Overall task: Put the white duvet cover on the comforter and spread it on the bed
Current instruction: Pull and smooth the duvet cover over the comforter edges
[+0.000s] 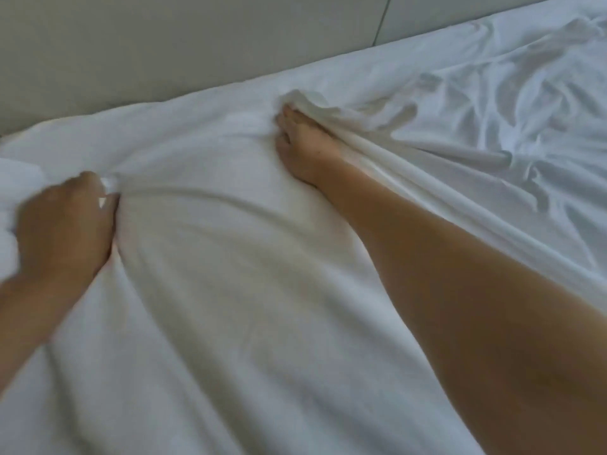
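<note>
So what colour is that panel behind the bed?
Plain pale grey-beige, no pattern; the panel shows in the head view, above the white duvet cover.

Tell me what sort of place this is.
Most likely a bedroom, seen from over a bed. White bedding, rumpled at the right, fills the view; a plain grey panel, wall or headboard, runs behind it; the left hand and right hand each grip white fabric.

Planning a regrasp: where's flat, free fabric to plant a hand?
Flattest: taut cover between left hand and right hand, and the strip along the wall. Crowded: rumpled folds far right; a bunched ridge along the right forearm.
</note>
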Available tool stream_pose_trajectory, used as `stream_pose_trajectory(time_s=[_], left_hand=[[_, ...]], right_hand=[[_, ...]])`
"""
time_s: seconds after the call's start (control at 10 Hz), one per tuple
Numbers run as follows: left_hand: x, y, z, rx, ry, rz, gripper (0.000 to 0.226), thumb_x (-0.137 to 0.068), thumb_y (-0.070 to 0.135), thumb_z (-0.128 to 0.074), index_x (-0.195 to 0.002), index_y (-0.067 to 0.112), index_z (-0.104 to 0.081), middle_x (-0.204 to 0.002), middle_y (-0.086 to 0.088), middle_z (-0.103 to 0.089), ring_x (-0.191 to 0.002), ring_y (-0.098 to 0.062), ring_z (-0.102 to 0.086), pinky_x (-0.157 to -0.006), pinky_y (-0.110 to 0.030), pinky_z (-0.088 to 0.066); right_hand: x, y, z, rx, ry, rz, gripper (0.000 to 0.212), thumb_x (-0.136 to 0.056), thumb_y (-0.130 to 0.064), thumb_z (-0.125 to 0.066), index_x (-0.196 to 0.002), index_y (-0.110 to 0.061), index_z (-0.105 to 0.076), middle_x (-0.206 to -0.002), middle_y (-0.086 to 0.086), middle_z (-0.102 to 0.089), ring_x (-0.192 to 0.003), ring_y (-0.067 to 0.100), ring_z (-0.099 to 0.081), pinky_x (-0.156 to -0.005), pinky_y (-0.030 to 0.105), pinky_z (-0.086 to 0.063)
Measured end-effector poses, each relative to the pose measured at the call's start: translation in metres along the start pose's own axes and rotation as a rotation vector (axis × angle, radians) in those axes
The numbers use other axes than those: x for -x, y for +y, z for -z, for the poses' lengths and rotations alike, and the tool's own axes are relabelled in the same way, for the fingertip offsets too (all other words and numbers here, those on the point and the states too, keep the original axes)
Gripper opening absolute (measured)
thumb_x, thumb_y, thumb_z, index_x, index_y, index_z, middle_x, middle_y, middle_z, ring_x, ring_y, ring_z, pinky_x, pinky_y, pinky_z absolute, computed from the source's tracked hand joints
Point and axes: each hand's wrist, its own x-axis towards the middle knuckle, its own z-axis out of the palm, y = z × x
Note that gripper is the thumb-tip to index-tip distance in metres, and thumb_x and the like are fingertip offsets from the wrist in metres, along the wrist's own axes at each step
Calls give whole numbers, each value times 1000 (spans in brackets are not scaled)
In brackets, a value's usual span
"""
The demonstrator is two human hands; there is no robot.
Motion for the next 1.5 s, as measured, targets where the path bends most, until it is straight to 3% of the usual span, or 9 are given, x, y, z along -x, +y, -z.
stream_pose_trajectory(time_s=[0.1,0.7,0.9,1.0,1.1,1.2,1.3,1.4,1.5], left_hand=[[13,85,48,30,36,107,17,-92,13,-50,-78,5,-48,-64,-16,-45,-58,-29,-44,-56,-36,-37],[5,56,26,-285,174,-65,31,-105,20,-40,-80,1,-47,-67,-28,-52,-65,-43,-55,-59,-48,-38],[4,56,36,-118,89,-68,9,-87,-3,-48,-79,-5,-52,-69,-27,-45,-67,-42,-49,-66,-53,-44],[2,55,30,-116,111,-35,21,-95,12,-42,-82,-2,-51,-72,-29,-49,-68,-41,-50,-65,-53,-44],[5,52,24,-117,187,-9,35,-104,25,-39,-84,-2,-49,-75,-30,-51,-72,-44,-53,-63,-51,-39],[2,51,24,-168,273,-95,29,-104,16,-43,-80,0,-46,-66,-25,-50,-62,-42,-53,-56,-47,-36],[-3,46,19,-258,330,-144,26,-103,13,-46,-78,4,-46,-62,-21,-48,-59,-38,-52,-57,-45,-32],[-2,40,11,-260,368,-144,23,-101,11,-49,-79,5,-48,-63,-20,-49,-59,-37,-52,-59,-45,-27],[-2,37,6,-246,402,-159,20,-99,10,-52,-79,4,-51,-63,-20,-50,-60,-36,-52,-61,-44,-26]], right_hand=[[-2,1,-22,55,61,40,53,-101,-27,-30,-152,-15,-22,-162,3,-14,-148,15,-11,-116,25,-3],[-10,2,-17,108,176,74,54,-91,-35,-38,-141,-15,-39,-155,6,-29,-146,23,-18,-115,35,-16],[7,17,49,262,415,224,49,-80,-11,-49,-129,-16,-58,-120,8,-60,-108,33,-55,-79,36,-42],[13,45,107,318,313,9,48,-84,-27,-55,-132,-24,-53,-108,9,-64,-102,33,-56,-80,37,-40],[24,67,131,399,-193,-126,47,-82,-64,-58,-117,-34,-62,-93,-2,-63,-92,24,-53,-80,36,-40],[39,68,137,479,-314,-139,36,-84,-59,-59,-106,-32,-66,-80,-8,-58,-83,21,-48,-74,33,-33],[26,69,126,501,-34,-148,27,-94,-32,-51,-83,-11,-64,-73,7,-53,-88,36,-53,-70,35,-35],[1,83,117,174,464,-449,32,-85,-26,-39,-89,-6,-64,-84,17,-66,-97,41,-59,-77,42,-48],[-21,84,76,64,302,-620,47,-97,-26,-32,-141,-13,-43,-141,26,-44,-131,40,-40,-110,44,-31]])
